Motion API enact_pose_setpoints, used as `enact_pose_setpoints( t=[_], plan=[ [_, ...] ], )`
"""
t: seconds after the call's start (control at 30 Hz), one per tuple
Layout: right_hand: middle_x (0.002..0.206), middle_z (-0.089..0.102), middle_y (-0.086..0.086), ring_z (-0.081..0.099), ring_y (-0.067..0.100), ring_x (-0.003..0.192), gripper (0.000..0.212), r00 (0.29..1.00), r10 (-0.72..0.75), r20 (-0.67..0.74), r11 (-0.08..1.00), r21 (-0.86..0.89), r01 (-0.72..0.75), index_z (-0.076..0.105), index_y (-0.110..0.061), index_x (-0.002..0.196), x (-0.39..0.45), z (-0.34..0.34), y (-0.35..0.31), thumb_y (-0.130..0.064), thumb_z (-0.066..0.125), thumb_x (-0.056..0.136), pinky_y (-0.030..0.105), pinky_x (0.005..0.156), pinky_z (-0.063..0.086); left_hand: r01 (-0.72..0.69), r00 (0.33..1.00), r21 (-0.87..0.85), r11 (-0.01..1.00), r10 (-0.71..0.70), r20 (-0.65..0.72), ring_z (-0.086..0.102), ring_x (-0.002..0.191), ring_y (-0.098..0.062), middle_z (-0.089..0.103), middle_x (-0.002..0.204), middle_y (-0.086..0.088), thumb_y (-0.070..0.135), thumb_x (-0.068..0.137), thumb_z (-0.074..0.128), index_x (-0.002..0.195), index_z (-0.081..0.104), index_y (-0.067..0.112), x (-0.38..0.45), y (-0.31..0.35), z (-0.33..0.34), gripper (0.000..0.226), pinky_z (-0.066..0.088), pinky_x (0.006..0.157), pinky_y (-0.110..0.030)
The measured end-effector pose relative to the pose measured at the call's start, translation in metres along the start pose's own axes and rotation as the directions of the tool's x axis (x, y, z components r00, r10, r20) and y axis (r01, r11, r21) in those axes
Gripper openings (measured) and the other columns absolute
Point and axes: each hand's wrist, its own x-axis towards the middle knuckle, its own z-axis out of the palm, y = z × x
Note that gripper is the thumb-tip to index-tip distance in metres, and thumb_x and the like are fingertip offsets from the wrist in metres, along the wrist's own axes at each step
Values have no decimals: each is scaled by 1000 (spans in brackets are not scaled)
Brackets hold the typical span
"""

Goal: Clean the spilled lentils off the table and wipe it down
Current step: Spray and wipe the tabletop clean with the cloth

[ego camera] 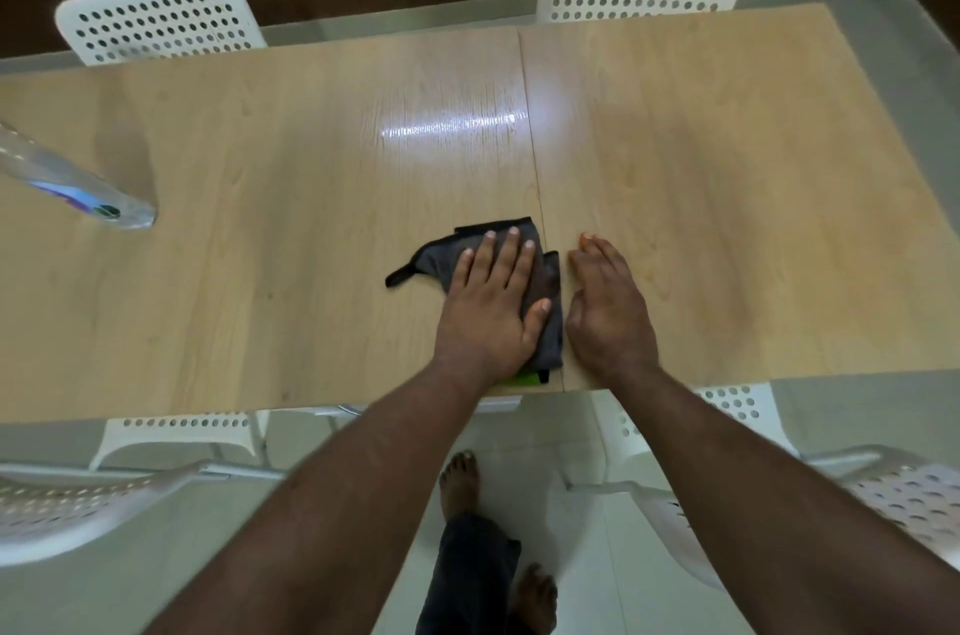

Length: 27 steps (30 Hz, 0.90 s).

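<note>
I can read no words, numbers or brand names anywhere here. The only printed thing is the label on the clear plastic bottle point(78, 187) at the left edge of the frame: a band of blue, purple and white with a dark round mark near the base, too blurred for me to make out any letters.

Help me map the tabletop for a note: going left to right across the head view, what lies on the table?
Clear plastic bottle → grey cloth under the left hand → right hand, flat on the wooden table.
</note>
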Motion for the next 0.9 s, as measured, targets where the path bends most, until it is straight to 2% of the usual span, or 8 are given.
enact_pose_setpoints(
  t=[0.17, 0.3, 0.4, 0.5, 0.6, 0.77, 0.9],
  plan=[
    [160, 47, 11, 33, 24, 154, 51, 1000, 21, 4, 1000, 10, -21, 56, -6, 146, 2, -1, 0, -14, 42, 97, 42, 127, 30, -8, 1000, -36, 999, 8, 11, -8, 163, -23, -4, 177, -3, 58, 107, 17, 169, 5, 20, -6, 2, -3, 74, -1, 131, -48],
    [160, 48, 6, 34, 20, 153, 47, 999, 43, 13, 997, 63, -43, 58, -9, 144, 1, -5, 0, -5, 53, 98, 38, 127, 29, 3, 999, -65, 998, 0, 48, -13, 162, -21, -10, 177, -2, 61, 107, 17, 169, -2, 20, -9, 1, -8, 76, -3, 132, -46],
    [157, 51, 9, 39, 25, 151, 47, 993, 112, 29, 987, 109, -115, 59, -7, 144, 4, -9, -7, -2, 56, 98, 36, 125, 27, 10, 997, -174, 985, 3, 74, -12, 162, -18, -10, 176, -2, 58, 107, 34, 169, -5, 20, -13, -6, -20, 82, -5, 131, -39],
    [148, 59, 16, 51, 34, 140, 38, 979, 202, -40, 974, 111, -197, 63, -3, 138, 5, -8, -39, -8, 54, 102, 40, 119, 37, 13, 998, -256, 967, 3, 61, -6, 163, -18, -4, 177, -3, 49, 106, 47, 169, 3, 19, -28, -37, -38, 83, -2, 132, -39],
    [139, 64, 19, 56, 37, 129, 37, 990, 119, -78, 991, 66, -114, 65, -2, 133, 12, -1, -83, -13, 55, 99, 44, 112, 43, 69, 997, -244, 967, -58, 53, 2, 163, -20, 5, 177, -4, 44, 105, 49, 169, 12, 16, -48, -83, -50, 78, 7, 132, -43],
    [138, 65, 15, 57, 33, 129, 39, 985, -74, 155, 996, 62, 65, 64, -7, 137, 51, 36, -189, -17, 63, 100, 38, 110, 43, 249, 969, -239, 939, -240, 66, 8, 163, -22, 10, 176, -6, 45, 105, 51, 168, 15, 16, -80, -194, -73, 79, 13, 131, -40],
    [132, 67, 14, 60, 33, 123, 44, 910, -144, 389, 989, 76, 123, 61, -16, 142, 79, 83, -269, -25, 62, 99, 38, 103, 46, 405, 914, -239, 882, -390, 111, 12, 162, -27, 11, 176, -10, 43, 102, 56, 167, 15, 12, -102, -278, -88, 83, 19, 129, -38]
  ],
)
